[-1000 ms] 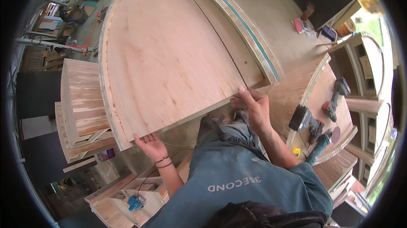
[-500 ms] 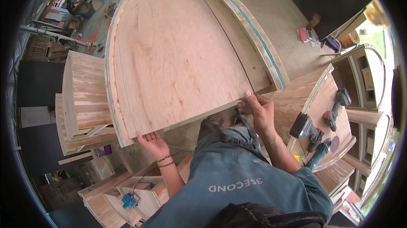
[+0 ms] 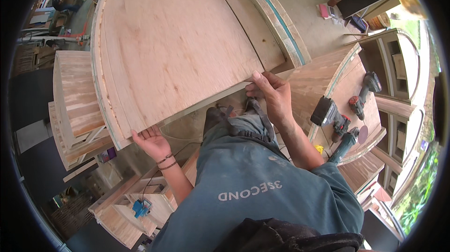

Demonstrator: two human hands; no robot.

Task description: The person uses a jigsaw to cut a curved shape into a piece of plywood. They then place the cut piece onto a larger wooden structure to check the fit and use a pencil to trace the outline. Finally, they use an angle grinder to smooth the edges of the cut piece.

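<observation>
Lining-up, by the look of it, on the pale wooden panel (image 3: 173, 41)!
It sits inside the curved frame (image 3: 276, 22); left hand (image 3: 157, 146) and right hand (image 3: 276, 97) have fingers gripping its near edge; next move calls for both ends held level.

You have two hands in view, one left hand (image 3: 153, 143) and one right hand (image 3: 275, 96), with two dark bands (image 3: 165, 158) around one wrist. Before you is one large wooden panel (image 3: 173, 55). You can count two cordless drills (image 3: 363, 95), one teal grinder (image 3: 346, 146) with one disc (image 3: 363, 134), one small yellow object (image 3: 319, 149), one blue power tool (image 3: 140, 208) and one tan bucket (image 3: 378, 21).
</observation>
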